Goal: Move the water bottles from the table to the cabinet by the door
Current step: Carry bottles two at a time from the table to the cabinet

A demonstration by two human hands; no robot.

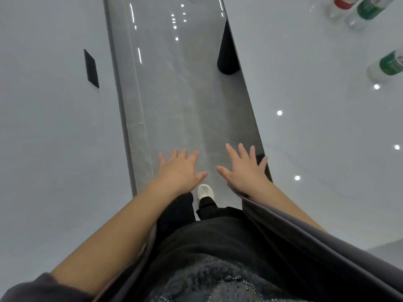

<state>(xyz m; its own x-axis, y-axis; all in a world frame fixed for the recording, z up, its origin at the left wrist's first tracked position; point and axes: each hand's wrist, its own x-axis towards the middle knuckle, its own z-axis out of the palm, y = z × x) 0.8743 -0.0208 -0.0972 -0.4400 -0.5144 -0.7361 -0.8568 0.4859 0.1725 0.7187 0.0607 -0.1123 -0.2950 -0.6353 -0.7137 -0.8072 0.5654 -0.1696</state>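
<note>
Three clear water bottles stand on the glossy white table (305, 131) at the upper right: a red-labelled bottle (342, 5), a green-labelled bottle (368, 12) beside it, and another green-labelled bottle (388, 64) nearer to me. My left hand (181, 171) and my right hand (245, 168) are held out over the floor, fingers spread, holding nothing. My right hand is just off the table's left edge, far from the bottles. No cabinet or door is in view.
A white wall (54, 127) with a black plate (91, 68) runs along the left. A narrow strip of grey tiled floor (174, 94) lies between the wall and the table. A black table leg (227, 55) stands under the table's edge. My white shoe (205, 191) shows below my hands.
</note>
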